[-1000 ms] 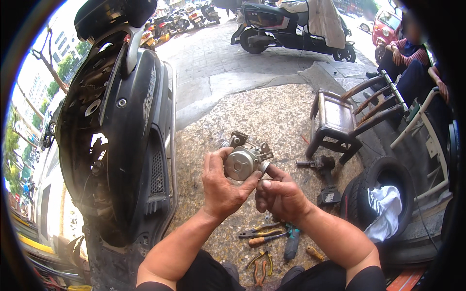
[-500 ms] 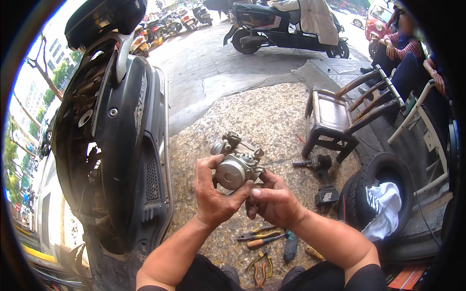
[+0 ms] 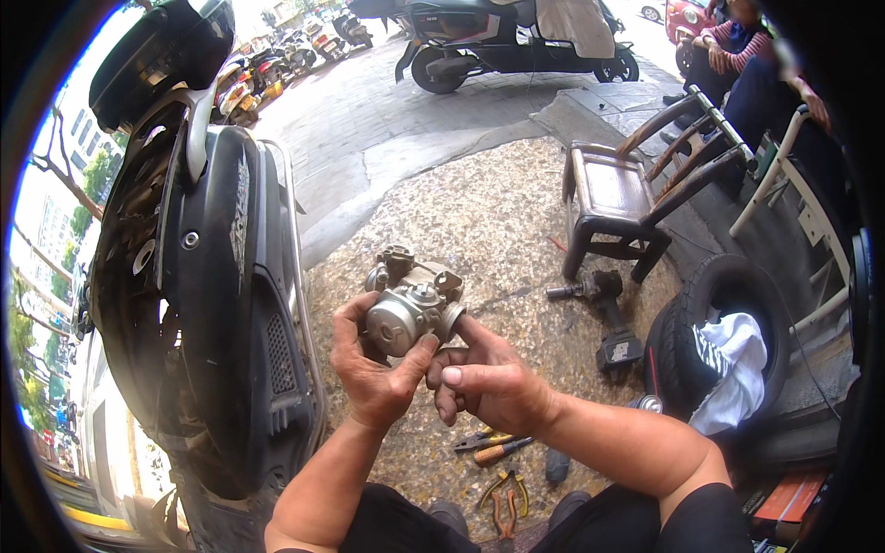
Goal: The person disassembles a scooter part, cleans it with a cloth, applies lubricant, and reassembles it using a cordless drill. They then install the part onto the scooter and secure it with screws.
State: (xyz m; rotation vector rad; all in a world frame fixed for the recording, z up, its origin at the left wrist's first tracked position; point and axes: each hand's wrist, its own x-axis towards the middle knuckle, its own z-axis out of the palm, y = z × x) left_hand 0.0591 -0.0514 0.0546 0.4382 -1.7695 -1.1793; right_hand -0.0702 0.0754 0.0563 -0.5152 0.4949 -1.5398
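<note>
A grey metal carburetor (image 3: 395,328) is held up over the speckled ground, its round cap toward me. My left hand (image 3: 376,385) is closed around its left and lower side, with the thumb tip under the cap. On the other side, my right hand (image 3: 502,382) touches the carburetor's round mouth with its index finger. That hand's thumb and other fingers are curled together; anything between them is hidden. Below the hands lie pliers (image 3: 479,441), an orange-handled screwdriver (image 3: 498,452) and yellow-and-orange pliers (image 3: 503,505).
A black scooter body (image 3: 207,304) with panels removed stands close on my left. To the right are a power wrench (image 3: 608,323), a low wooden chair (image 3: 613,189) and a tire (image 3: 678,323) with a white cloth (image 3: 737,364). People sit at the far right; a scooter (image 3: 498,41) is parked ahead.
Both hands and the carburetor have shifted left in view. The carburetor has turned so its mouth shows on the right, where my right index finger now rests. The view has shifted too.
</note>
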